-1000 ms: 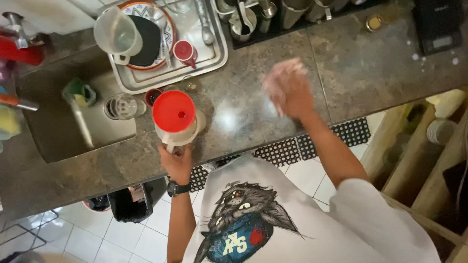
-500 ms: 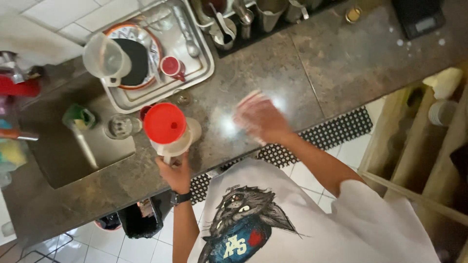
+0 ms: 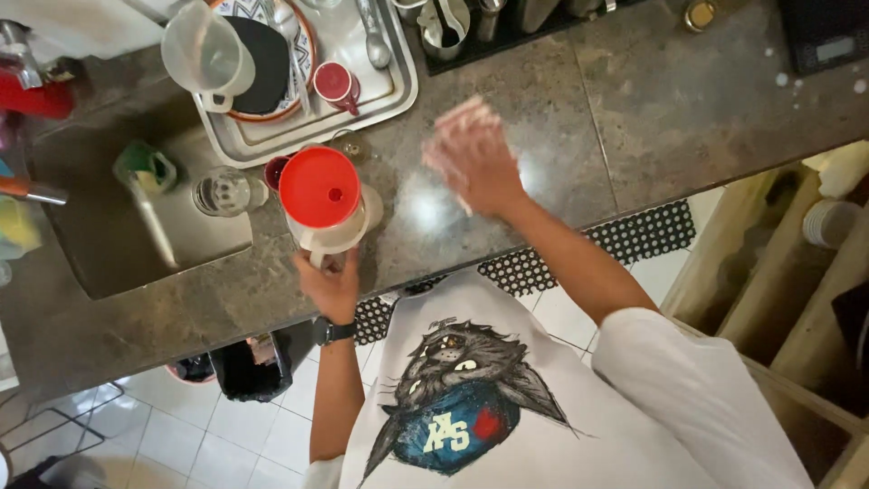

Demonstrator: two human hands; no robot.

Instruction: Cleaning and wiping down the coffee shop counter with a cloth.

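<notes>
My left hand (image 3: 331, 282) grips the handle of a cream plastic jug (image 3: 348, 228) that stands on the dark stone counter (image 3: 634, 109). A red funnel (image 3: 319, 186) sits in the jug's mouth. My right hand (image 3: 472, 161) is blurred with motion over the counter, to the right of the jug, pressing what looks like a pale cloth (image 3: 462, 118) to the stone. A dark watch (image 3: 331, 331) is on my left wrist.
A steel tray (image 3: 398, 86) at the back holds a clear measuring jug (image 3: 204, 54), a patterned plate, a small red cup (image 3: 337, 83) and a spoon. A sunken sink (image 3: 136, 244) lies left, with a glass (image 3: 222, 192) at its edge. Steel cups stand at the back; wooden shelving is on the right.
My right hand has swept left across the counter with the cloth, closer to the jug. My left hand has stayed on the jug's handle.
</notes>
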